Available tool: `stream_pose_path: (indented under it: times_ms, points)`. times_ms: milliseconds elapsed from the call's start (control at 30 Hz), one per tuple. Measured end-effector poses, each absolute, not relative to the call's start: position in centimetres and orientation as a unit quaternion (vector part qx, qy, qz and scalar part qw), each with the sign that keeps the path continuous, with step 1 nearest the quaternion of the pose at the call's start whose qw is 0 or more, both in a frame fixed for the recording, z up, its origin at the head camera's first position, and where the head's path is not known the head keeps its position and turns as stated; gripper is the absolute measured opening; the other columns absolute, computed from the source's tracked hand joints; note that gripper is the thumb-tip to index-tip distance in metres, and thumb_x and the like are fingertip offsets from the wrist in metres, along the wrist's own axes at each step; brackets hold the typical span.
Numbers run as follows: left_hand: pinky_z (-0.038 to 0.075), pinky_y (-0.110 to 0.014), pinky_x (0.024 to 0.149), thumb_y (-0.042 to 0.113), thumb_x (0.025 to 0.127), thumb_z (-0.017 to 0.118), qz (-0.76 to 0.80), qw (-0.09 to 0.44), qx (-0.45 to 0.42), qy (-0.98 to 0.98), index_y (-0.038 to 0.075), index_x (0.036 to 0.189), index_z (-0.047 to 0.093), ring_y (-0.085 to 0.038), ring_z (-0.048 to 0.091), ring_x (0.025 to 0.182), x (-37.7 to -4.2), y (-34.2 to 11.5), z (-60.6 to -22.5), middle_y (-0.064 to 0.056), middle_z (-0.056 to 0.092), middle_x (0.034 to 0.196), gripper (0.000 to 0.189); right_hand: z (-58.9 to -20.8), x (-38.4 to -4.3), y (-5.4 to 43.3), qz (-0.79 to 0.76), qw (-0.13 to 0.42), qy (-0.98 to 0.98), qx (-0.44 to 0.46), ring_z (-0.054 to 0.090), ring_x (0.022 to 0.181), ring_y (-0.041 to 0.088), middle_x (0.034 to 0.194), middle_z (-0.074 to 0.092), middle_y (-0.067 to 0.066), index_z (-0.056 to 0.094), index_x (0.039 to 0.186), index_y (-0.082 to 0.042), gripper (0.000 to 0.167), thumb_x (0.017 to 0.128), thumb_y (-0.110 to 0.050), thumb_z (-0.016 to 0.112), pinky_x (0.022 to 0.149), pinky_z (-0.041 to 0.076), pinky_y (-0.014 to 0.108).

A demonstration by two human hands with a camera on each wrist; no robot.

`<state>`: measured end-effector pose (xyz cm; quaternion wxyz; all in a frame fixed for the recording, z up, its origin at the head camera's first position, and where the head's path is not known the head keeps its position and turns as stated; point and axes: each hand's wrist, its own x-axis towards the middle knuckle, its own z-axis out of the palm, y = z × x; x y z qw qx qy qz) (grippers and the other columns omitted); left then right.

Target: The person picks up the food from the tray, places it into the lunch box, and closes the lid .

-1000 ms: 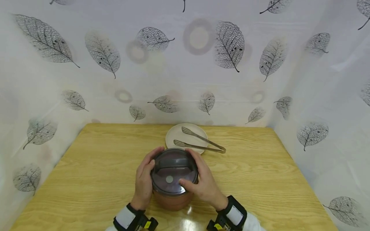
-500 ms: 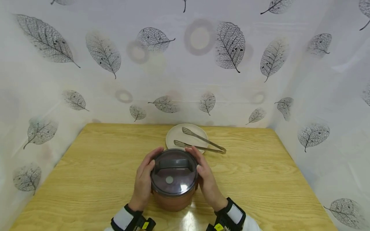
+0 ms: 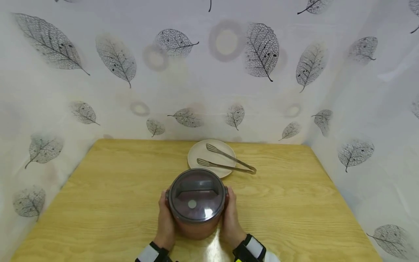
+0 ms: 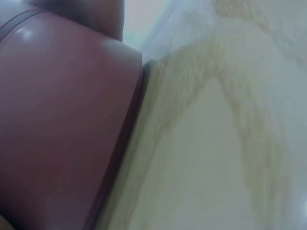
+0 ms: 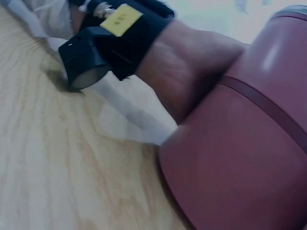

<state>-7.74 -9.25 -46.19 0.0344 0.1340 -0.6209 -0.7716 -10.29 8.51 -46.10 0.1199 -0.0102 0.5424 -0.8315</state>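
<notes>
A round reddish-brown pot (image 3: 197, 230) stands upright near the middle of the table. On top is a dark see-through lid (image 3: 209, 203) with a bar handle and a pale round spot. My left hand (image 3: 166, 222) holds the pot's left side, below a small dark side lug. On the opposite side my right hand (image 3: 231, 220) grips it in the same way, its fingertips partly hidden by the other lug. The pot's smooth wall (image 4: 67, 115) fills much of the left wrist view. In the right wrist view, my left hand (image 5: 192, 64) lies against the pot (image 5: 235, 158).
Behind the pot a white plate (image 3: 196, 151) lies at the table's far edge. Metal tongs (image 3: 240, 163) rest across it, their bend reaching past its right rim. The wooden table (image 3: 108, 196) is walled in by a leaf-printed sheet (image 3: 209, 83).
My right thumb has left the lid's top. Both hands have slid from the lid's rim down and back to the pot's sides, uncovering the side lugs. Plate and tongs have not moved.
</notes>
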Motion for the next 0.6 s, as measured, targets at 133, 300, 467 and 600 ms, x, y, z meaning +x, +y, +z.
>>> stream_pose_path:
  times_ms: [133, 300, 467, 600]
  points:
    - [0.028, -0.024, 0.108, 0.068, 0.1, 0.009, -0.767, 0.049, 0.133, -0.626, 0.021, 0.135, 0.056, -0.01, 0.046, 0.128, -7.7, -8.6, -46.2, 0.0, 0.052, 0.134, 0.075, -46.1, -10.0, 8.2, -0.836, 0.104, 0.538, 0.026, 0.047, 0.127, 0.012, 0.128, 0.058, -0.003, 0.058, 0.133, -0.018, 0.071, 0.099, -0.069, 0.021, 0.111, 0.028, 0.027]
    - [0.031, -0.023, 0.106, 0.067, 0.1, 0.008, -0.764, 0.05, 0.128, -0.63, 0.019, 0.132, 0.058, -0.012, 0.048, 0.126, -7.7, -8.5, -46.5, -0.002, 0.055, 0.132, 0.077, -46.2, -10.0, 8.4, -0.837, 0.103, 0.538, 0.006, 0.047, 0.127, 0.011, 0.128, 0.059, -0.002, 0.058, 0.133, -0.016, 0.071, 0.1, -0.068, 0.022, 0.111, 0.029, 0.025]
    - [0.028, -0.025, 0.108, 0.07, 0.099, 0.006, -0.747, 0.032, 0.122, -0.652, 0.019, 0.132, 0.058, -0.011, 0.046, 0.126, -8.0, -9.1, -46.5, 0.0, 0.053, 0.132, 0.08, -46.5, -10.2, 9.1, -0.817, 0.106, 0.565, -0.049, 0.047, 0.128, 0.01, 0.13, 0.059, -0.002, 0.058, 0.134, -0.013, 0.072, 0.103, -0.062, 0.016, 0.109, 0.029, 0.024]
    - [0.029, -0.021, 0.105, 0.07, 0.099, 0.009, -0.756, 0.033, 0.12, -0.643, 0.017, 0.129, 0.058, -0.01, 0.046, 0.123, -8.5, -9.3, -46.5, -0.001, 0.053, 0.13, 0.079, -46.6, -10.3, 9.3, -0.807, 0.112, 0.578, -0.042, 0.049, 0.126, 0.009, 0.127, 0.061, -0.005, 0.062, 0.13, -0.016, 0.071, 0.102, -0.063, 0.017, 0.109, 0.028, 0.025]
